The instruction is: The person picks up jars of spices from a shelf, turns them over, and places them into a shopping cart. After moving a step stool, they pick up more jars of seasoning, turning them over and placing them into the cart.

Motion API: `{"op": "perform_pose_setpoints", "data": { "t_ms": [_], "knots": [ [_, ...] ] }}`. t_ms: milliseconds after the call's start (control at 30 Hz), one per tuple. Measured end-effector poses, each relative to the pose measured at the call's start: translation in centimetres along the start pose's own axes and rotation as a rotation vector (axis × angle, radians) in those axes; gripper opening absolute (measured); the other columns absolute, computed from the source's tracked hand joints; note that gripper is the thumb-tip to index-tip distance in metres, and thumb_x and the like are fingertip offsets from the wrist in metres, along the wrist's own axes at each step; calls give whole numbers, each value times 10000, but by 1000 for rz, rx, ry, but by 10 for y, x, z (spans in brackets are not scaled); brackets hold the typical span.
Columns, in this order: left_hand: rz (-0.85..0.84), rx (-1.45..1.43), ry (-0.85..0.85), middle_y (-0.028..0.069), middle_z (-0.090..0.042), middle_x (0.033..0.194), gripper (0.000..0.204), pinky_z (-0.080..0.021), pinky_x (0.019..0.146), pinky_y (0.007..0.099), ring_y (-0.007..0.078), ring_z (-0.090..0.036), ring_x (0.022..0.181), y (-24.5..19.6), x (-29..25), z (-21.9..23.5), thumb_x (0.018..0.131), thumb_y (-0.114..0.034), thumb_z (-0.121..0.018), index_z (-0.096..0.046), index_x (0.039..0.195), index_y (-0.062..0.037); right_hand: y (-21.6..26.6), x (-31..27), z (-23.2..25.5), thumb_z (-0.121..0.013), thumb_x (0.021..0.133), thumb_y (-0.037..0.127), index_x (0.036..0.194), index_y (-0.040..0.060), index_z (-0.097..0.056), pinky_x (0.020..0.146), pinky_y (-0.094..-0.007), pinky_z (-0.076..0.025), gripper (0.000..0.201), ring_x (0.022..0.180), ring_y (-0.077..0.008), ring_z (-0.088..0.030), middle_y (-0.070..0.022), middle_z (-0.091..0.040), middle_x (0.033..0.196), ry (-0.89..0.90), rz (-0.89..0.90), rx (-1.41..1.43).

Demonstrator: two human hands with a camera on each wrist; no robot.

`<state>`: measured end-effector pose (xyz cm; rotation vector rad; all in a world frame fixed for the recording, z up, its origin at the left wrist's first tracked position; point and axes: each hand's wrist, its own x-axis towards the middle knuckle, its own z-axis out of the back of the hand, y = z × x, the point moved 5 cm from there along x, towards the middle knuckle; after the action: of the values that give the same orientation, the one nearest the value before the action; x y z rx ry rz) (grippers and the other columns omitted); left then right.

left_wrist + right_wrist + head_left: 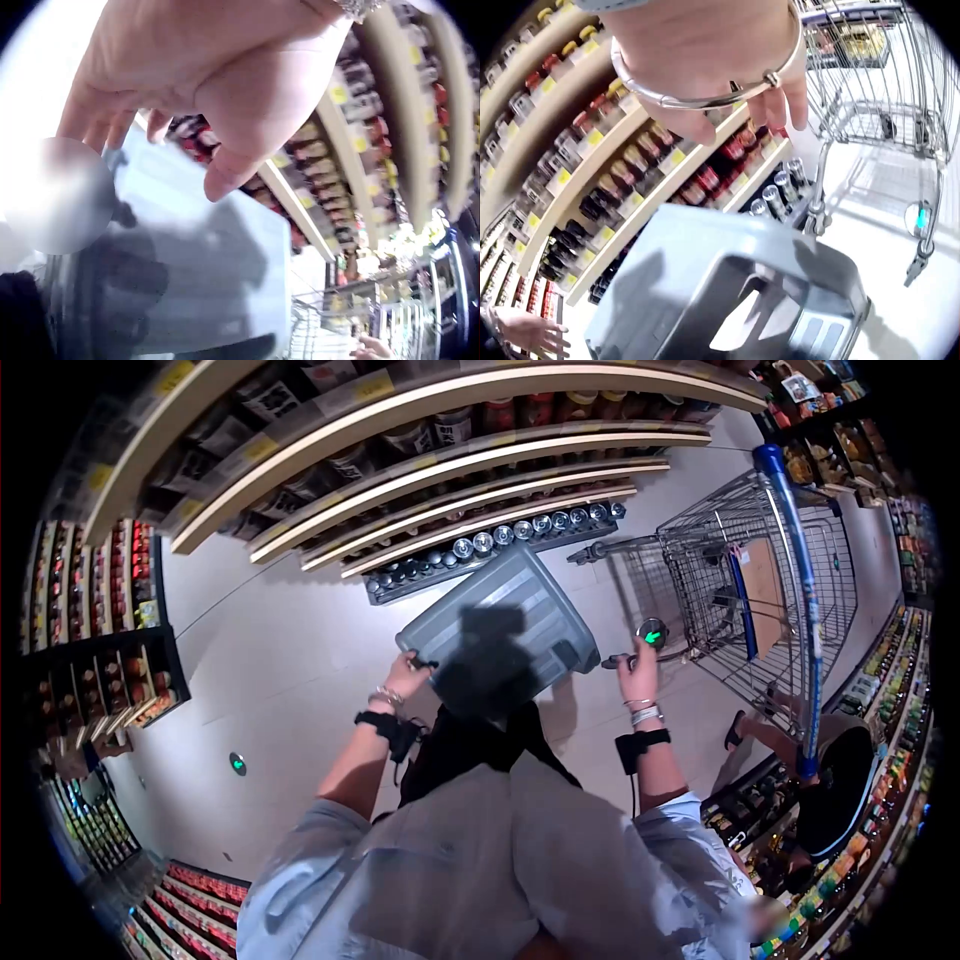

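Observation:
A grey plastic step stool (500, 620), ridged on top, stands on the floor before the person, with a dark shadow across it. The right wrist view shows the stool (705, 262) with a hollow opening in its side. My left hand (405, 677) is by its left edge, fingers loosely extended; in the left wrist view a blurred disc hides some fingertips of the left hand (187, 82). To the right of the stool hangs my right hand (638, 675), fingers relaxed and holding nothing in the right wrist view. Both wrists wear bracelets and black straps.
Tiered shelves (400, 490) of jars and packets rise beyond the stool, with a row of cans (520, 532) at the bottom. A wire shopping cart (740, 580) stands to the right. Another person (840, 790) is at the lower right, beside more shelves. Pale floor (300, 620) extends left.

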<state>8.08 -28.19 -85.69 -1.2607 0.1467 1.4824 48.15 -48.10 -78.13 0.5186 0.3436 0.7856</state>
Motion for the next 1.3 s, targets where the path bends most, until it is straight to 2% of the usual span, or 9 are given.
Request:
{"op": "perform_pose_setpoints", "data": {
  "t_ms": [67,200,267,433,600,733,933,1033,1300],
  "knots": [
    [158,-30,-140,233,-504,1107,859,-396,882,336,308,-520,1010,36,21,-14,633,-368,-727,-307,1239,73,-15,8,-42,-625,694,124,1166,13,-438,848,-388,-402,520,969,-350,-486,-203,-508,1047,68,-53,10],
    [195,-371,-172,131,-524,1000,937,-453,578,334,215,-547,790,26,35,-18,619,-377,-751,-187,1300,-66,-18,49,-97,-675,682,304,1186,15,-438,876,-390,-397,627,1032,-370,-478,-238,-490,1120,94,-91,-1],
    [112,-560,-167,98,-531,888,897,-425,490,290,164,-531,654,46,62,-29,635,-307,-759,-175,1284,-102,-25,57,-121,-698,641,396,1175,17,-453,855,-394,-416,700,997,-376,-502,-228,-505,1091,309,-322,134],
    [-36,-343,-125,117,-544,888,883,-455,453,265,162,-551,605,55,67,-32,646,-277,-760,-158,1265,-90,-33,36,-121,-748,567,409,1132,0,-478,839,-391,-426,748,964,-351,-516,-206,-529,1008,254,-109,-115],
    [-20,-237,16,149,-554,915,941,-466,440,271,180,-574,640,2,63,-60,648,-251,-763,-101,1290,-64,-95,7,-94,-793,516,282,1120,0,-472,852,-390,-422,739,968,-354,-501,-203,-517,1021,192,-167,23],
    [-111,-237,85,181,-555,972,1021,-480,469,289,216,-594,690,-36,68,-95,641,-234,-768,-29,1326,-73,-123,-18,-72,-755,516,91,1293,101,-296,900,-393,-388,902,1027,-350,-471,-195,-481,1103,200,-177,-66],
    [-177,-56,117,173,-552,1011,1060,-496,489,314,261,-597,765,-83,88,-118,626,-210,-773,7,1334,-91,-146,-12,-57,-716,541,74,1293,31,-267,885,-398,-396,877,1049,-360,-458,-201,-472,1132,166,-232,-210],
    [-39,-48,179,181,-514,1052,1021,-527,502,351,256,-594,780,-88,94,-119,658,-183,-751,18,1328,-214,-145,-8,-53,-709,547,63,1292,41,-278,865,-399,-407,861,1037,-347,-469,-186,-490,1115,149,-226,-187],
    [-115,-131,224,177,-468,1132,1042,-514,682,423,281,-533,947,-82,108,-123,647,-90,-757,39,1313,-186,-146,-5,-59,-696,570,97,1242,23,-325,810,-420,-432,771,949,-375,-507,-208,-515,1029,121,-318,-152]
  ]
}}
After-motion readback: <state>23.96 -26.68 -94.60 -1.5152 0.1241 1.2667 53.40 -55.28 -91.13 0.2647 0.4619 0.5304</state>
